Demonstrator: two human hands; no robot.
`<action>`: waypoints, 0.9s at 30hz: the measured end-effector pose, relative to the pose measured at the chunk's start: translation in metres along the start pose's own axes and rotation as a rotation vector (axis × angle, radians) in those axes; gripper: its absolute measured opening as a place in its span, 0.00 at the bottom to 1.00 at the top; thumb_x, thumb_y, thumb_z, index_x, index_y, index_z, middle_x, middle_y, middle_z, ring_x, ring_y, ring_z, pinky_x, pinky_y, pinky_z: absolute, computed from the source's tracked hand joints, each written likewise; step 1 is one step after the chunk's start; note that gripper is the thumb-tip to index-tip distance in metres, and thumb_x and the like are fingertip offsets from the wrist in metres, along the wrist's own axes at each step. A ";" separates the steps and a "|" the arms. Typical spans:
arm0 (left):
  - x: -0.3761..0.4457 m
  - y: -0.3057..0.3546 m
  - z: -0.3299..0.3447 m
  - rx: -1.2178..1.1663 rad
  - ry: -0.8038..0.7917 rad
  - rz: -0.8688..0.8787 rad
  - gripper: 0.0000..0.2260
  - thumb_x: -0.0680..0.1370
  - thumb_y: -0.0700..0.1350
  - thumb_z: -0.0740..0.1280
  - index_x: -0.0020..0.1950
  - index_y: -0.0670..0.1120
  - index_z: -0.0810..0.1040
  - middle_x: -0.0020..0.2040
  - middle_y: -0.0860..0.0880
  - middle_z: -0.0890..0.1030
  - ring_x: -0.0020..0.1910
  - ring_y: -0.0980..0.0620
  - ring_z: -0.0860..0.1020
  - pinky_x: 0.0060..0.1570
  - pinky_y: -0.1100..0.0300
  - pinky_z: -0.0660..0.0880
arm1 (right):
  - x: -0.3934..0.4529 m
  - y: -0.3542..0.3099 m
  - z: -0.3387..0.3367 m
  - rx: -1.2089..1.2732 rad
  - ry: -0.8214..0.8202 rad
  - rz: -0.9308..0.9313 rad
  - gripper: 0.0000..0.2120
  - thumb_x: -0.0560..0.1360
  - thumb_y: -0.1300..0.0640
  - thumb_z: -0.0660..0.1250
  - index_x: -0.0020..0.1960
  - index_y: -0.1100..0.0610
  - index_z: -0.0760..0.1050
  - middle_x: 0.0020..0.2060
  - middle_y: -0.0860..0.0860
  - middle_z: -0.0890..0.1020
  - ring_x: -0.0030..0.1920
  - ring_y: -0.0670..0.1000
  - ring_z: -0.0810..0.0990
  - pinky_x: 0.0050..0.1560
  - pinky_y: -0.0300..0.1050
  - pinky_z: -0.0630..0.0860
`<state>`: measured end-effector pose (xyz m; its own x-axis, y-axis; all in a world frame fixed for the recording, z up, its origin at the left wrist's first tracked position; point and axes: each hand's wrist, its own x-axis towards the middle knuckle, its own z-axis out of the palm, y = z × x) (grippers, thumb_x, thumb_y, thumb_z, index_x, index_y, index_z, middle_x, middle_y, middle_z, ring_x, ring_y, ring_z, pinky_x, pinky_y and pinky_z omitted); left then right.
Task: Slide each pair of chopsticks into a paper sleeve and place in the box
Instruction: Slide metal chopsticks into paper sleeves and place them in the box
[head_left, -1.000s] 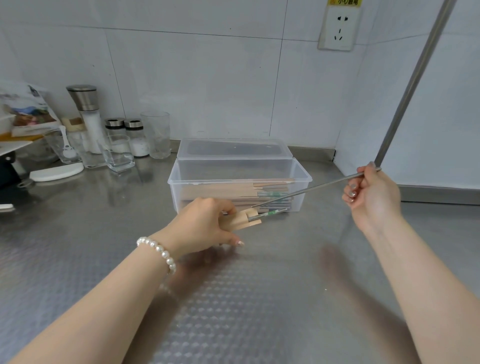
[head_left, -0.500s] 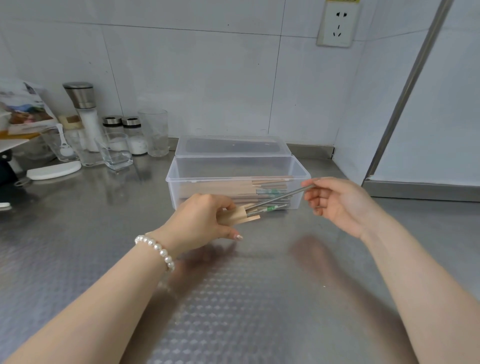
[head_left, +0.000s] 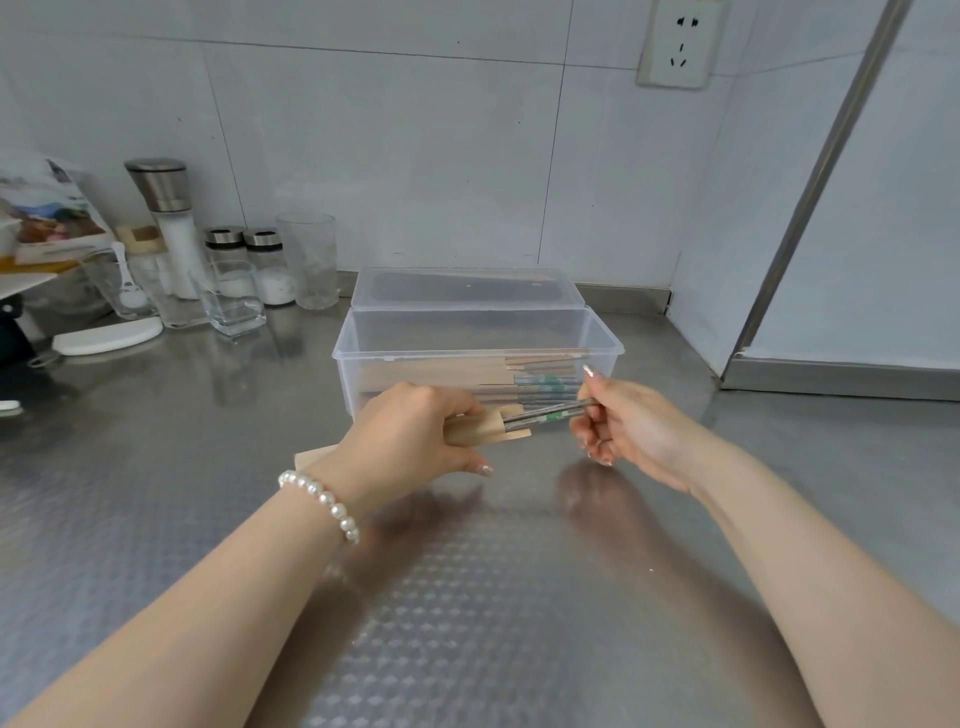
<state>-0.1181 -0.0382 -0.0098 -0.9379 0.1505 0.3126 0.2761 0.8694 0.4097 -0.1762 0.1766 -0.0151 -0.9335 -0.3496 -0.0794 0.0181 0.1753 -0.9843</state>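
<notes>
At the far left edge of your steel counter (head_left: 156, 519), a printed packet (head_left: 49, 213) is cut off by the frame, and its print is too blurred to read. Beside it stand a tall grinder (head_left: 166, 218) with a metal top, two small shakers (head_left: 249, 265), a clear tumbler (head_left: 309, 260) and a low square glass (head_left: 228, 296), with a white oval lid (head_left: 106, 338) lying in front.

Toward the middle, your left hand (head_left: 410, 436), a pearl bracelet (head_left: 322, 504) on its wrist, has its fingers curled round a tan paper sleeve (head_left: 483, 428). Most of the sleeve is hidden in your palm; one end pokes out behind the wrist, the open end points right. A pair of metal chopsticks (head_left: 545, 413) with green markings sits partly inside the sleeve, the exposed ends slanting up to the right.

Just behind your hands, the clear plastic box (head_left: 358, 343) stands open, its lid (head_left: 462, 288) lying flat behind it. Through the wall you can make out several sleeved pairs stacked inside, though the count is unclear.

To the right, your right hand (head_left: 628, 426) pinches the outer ends of the chopsticks between thumb and fingertips, the other fingers loosely curled. The tips themselves are hidden by your fingers.

On the far right, a wall socket (head_left: 678, 44) is cut by the top edge, and a metal strip (head_left: 831, 145) runs up the corner.
</notes>
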 end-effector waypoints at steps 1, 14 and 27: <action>0.000 0.000 0.000 0.000 0.008 0.005 0.21 0.63 0.54 0.76 0.53 0.50 0.78 0.37 0.54 0.74 0.42 0.50 0.72 0.46 0.54 0.73 | -0.001 0.000 0.000 0.004 -0.006 0.003 0.15 0.81 0.49 0.52 0.39 0.56 0.63 0.27 0.55 0.71 0.27 0.51 0.68 0.30 0.44 0.59; -0.002 0.007 0.003 0.047 0.026 0.030 0.20 0.65 0.55 0.75 0.54 0.51 0.78 0.46 0.51 0.82 0.48 0.48 0.76 0.45 0.56 0.71 | -0.004 -0.001 0.009 -0.083 -0.139 0.015 0.19 0.79 0.41 0.47 0.45 0.57 0.64 0.31 0.56 0.73 0.29 0.51 0.69 0.30 0.42 0.62; -0.003 0.004 -0.003 -0.008 0.085 0.051 0.23 0.63 0.60 0.74 0.53 0.50 0.79 0.38 0.53 0.79 0.41 0.50 0.76 0.43 0.57 0.72 | -0.004 -0.004 0.018 -0.146 0.143 -0.232 0.24 0.80 0.48 0.54 0.27 0.54 0.56 0.17 0.43 0.58 0.21 0.45 0.62 0.22 0.32 0.58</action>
<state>-0.1136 -0.0368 -0.0070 -0.9013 0.1537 0.4051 0.3251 0.8580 0.3977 -0.1665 0.1604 -0.0135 -0.9479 -0.2643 0.1778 -0.2432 0.2401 -0.9398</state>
